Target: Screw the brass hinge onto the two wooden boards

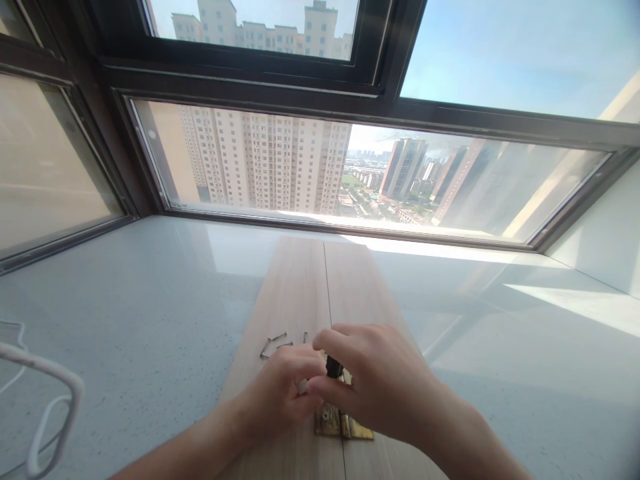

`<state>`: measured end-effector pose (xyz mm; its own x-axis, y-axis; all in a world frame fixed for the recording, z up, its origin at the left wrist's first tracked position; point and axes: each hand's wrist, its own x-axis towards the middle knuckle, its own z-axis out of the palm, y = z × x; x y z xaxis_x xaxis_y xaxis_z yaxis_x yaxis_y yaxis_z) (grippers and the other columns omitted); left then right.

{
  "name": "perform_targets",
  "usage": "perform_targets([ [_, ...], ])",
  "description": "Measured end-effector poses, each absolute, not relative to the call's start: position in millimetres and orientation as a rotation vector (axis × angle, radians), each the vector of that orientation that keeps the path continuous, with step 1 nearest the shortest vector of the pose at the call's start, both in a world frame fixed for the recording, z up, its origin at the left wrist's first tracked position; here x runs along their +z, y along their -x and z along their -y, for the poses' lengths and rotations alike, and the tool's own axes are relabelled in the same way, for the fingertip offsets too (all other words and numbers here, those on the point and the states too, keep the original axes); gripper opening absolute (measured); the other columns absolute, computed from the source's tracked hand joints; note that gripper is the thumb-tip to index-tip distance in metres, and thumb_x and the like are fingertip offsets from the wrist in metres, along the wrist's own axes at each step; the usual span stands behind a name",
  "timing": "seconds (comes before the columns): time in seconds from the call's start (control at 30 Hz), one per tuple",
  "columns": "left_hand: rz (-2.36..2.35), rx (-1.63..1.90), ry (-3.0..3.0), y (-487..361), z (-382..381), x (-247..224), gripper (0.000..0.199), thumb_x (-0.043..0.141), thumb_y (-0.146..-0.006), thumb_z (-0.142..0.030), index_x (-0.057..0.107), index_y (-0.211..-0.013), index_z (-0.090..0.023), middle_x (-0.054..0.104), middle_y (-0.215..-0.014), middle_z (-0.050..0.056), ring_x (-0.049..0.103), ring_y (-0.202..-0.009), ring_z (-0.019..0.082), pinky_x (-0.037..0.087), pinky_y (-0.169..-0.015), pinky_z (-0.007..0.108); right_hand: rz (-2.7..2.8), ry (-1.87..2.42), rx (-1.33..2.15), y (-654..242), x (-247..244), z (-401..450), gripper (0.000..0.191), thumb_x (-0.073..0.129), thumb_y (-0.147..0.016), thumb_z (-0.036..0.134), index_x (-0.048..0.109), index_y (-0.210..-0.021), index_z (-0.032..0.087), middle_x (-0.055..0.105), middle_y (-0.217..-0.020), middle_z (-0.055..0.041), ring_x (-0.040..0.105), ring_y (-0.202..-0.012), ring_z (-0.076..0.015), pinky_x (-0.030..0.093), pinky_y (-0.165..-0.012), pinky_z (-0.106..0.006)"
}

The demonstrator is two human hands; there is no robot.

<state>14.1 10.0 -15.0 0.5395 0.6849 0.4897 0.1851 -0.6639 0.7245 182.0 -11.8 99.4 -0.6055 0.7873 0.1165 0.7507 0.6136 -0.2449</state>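
Observation:
My right hand (pixel 385 380) is wrapped around a black-handled screwdriver (pixel 334 367), held over a hinge. Its tip is hidden behind the fingers. Close against it, my left hand (pixel 287 387) has its fingers pinched together beside the tool; what lies between them, if anything, is hidden. The worn brass-coloured hinge (pixel 327 421) lies across the seam between two pale wooden boards (pixel 295 287), with a screw head visible in its left leaf. Several loose screws (pixel 270 343) rest on the left board, just beyond my left hand.
The boards lie on a white speckled sill (pixel 165 320). A white bent tube or cable (pixel 55 373) stands at the left edge. Dark window frames (pixel 280 110) close off the far side, with tall buildings outside. Sunlight falls on the right of the sill.

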Motion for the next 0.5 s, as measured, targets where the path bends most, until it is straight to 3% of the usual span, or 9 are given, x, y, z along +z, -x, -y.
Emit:
perform_targets([
  [0.1, -0.697, 1.106, -2.169, -15, -9, -14, 0.013, 0.055, -0.071, -0.008, 0.058, -0.061, -0.016, 0.061, -0.061, 0.0, 0.052, -0.059, 0.012, 0.038, -0.059, 0.023, 2.625, 1.16, 0.369, -183, 105, 15, 0.009, 0.061, -0.079, 0.018, 0.058, -0.087, 0.021, 0.06, -0.084, 0.0014, 0.05, -0.067, -0.0129, 0.024, -0.054, -0.027],
  [0.23, -0.624, 1.096, -2.192, -15, -9, -10, 0.016, 0.052, -0.07, -0.005, 0.063, -0.068, -0.017, 0.065, -0.071, 0.0, 0.058, -0.067, 0.013, 0.042, -0.065, 0.023, 2.638, 1.127, 0.395, -186, 101, 14, 0.009, 0.053, -0.084, 0.011, 0.057, -0.082, 0.019, 0.058, -0.079, 0.0013, 0.048, -0.064, -0.0115, 0.025, -0.054, -0.026],
  [0.5, -0.616, 1.069, -2.213, -15, -8, -11, 0.016, 0.053, -0.074, -0.005, 0.061, -0.067, -0.016, 0.066, -0.073, 0.001, 0.061, -0.07, 0.015, 0.044, -0.066, 0.024, 2.669, 1.218, 0.234, -182, 96, 14, 0.015, 0.058, -0.088, 0.023, 0.053, -0.074, 0.019, 0.054, -0.075, 0.0021, 0.039, -0.058, -0.0108, 0.019, -0.052, -0.028],
])
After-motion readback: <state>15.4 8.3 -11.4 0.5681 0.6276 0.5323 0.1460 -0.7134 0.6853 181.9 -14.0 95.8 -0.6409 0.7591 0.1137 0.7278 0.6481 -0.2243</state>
